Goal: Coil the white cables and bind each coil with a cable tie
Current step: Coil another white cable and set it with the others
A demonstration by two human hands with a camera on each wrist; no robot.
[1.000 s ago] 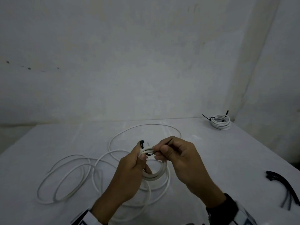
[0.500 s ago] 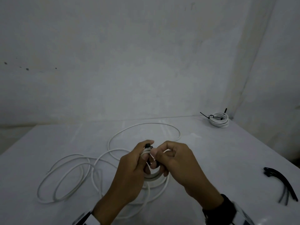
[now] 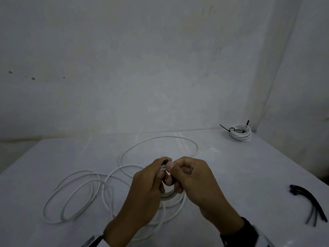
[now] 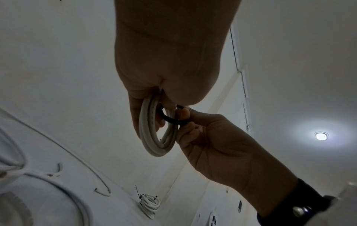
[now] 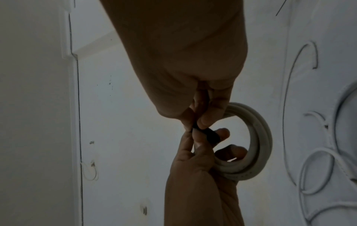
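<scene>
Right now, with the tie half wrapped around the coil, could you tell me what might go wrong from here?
1. The left hand grips the white cable coil on one side only; the free turns could spring apart before the black cable tie locks.
2. The right hand pinches the tie close to the left fingers; cinching might trap a fingertip.
3. Loose white cable trailing on the table could snag and tug the coil.

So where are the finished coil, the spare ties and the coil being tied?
finished coil (image 3: 240,134), head view, its white loops
spare ties (image 3: 310,202), head view, mid-bundle
held coil (image 4: 154,146), left wrist view, bottom bend
</scene>
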